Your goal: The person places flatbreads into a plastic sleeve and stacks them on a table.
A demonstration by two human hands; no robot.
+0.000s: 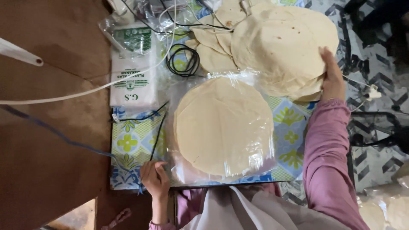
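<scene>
A stack of round pale flatbreads sealed in a clear plastic bag (223,127) lies flat in the middle of a small table. My left hand (155,179) rests at the bag's near-left corner, its fingers curled on the plastic edge. My right hand (331,76), in a pink sleeve, grips the right rim of a second, loose stack of flatbreads (281,47) at the far right of the table. Behind it more loose flatbreads (215,40) are fanned out.
The table has a patterned blue, yellow and green cloth (132,142). A white packet of plastic bags (134,68) lies at the far left, with black and white cables (183,59) beside it. Brown floor spreads to the left, patterned grey flooring to the right.
</scene>
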